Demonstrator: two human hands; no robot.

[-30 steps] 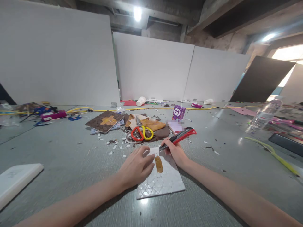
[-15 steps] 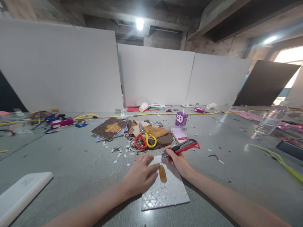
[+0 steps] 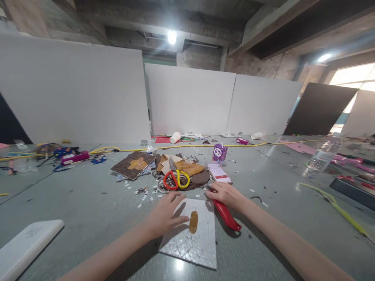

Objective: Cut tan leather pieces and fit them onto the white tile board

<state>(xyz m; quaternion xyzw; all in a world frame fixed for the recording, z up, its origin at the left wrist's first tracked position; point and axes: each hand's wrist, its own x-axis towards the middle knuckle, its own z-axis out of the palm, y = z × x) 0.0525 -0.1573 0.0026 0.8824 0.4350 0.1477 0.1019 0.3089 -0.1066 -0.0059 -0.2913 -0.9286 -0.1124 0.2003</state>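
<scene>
A ceiling lamp (image 3: 172, 37) flares, and the tabletop (image 3: 88, 199) catches glare.

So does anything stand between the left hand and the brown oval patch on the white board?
Nothing visible: the left hand has its thumb just beside the patch, with only the board between. The red-handled cutter, in the right hand, is beyond the patch.

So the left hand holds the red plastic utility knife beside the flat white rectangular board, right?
Wrong hand: the head view shows the right hand, not the left hand, holding the red plastic utility knife beside the flat white rectangular board.
</scene>
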